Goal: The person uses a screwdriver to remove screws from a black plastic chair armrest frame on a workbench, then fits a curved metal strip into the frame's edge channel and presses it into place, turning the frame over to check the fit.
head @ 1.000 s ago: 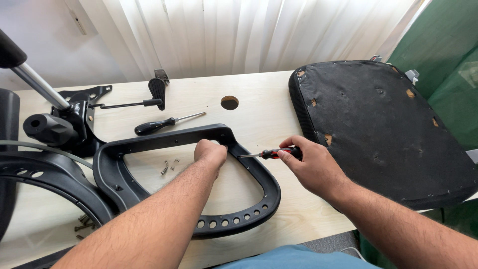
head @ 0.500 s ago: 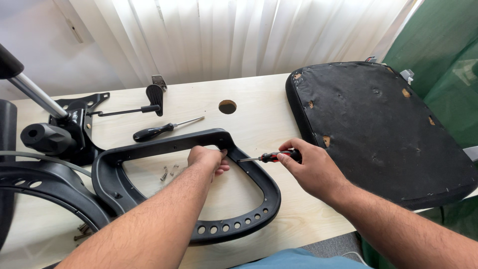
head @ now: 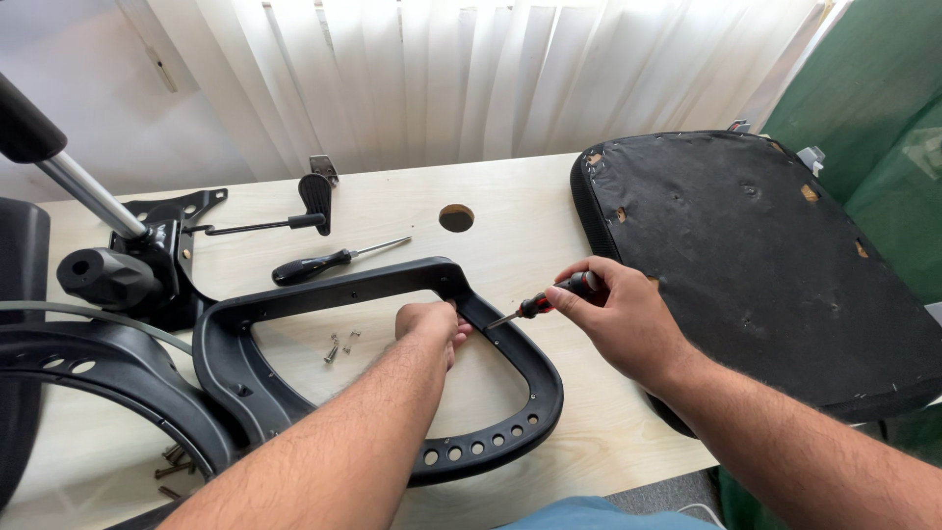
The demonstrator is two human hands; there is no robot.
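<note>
A black plastic chair frame (head: 294, 294), a rounded loop with holes along its near edge, lies flat on the pale wooden table (head: 520, 206). My left hand (head: 429, 324) rests inside the loop, fingers curled against the frame's inner right side. My right hand (head: 618, 314) grips a small red-and-black screwdriver (head: 535, 305), its tip touching the frame just right of my left hand. Whether my left fingers pinch anything is hidden.
Loose screws (head: 339, 345) lie inside the loop, more screws (head: 172, 466) at the near left. A second black-handled screwdriver (head: 324, 263) lies behind the frame. A chair mechanism with gas cylinder (head: 118, 260) stands at left, a black seat cushion (head: 765, 265) at right. The table has a round hole (head: 456, 217).
My left hand has slid slightly down and right along the frame's inner edge. The screwdriver tip stays at the same spot on the frame. The view shifted a little.
</note>
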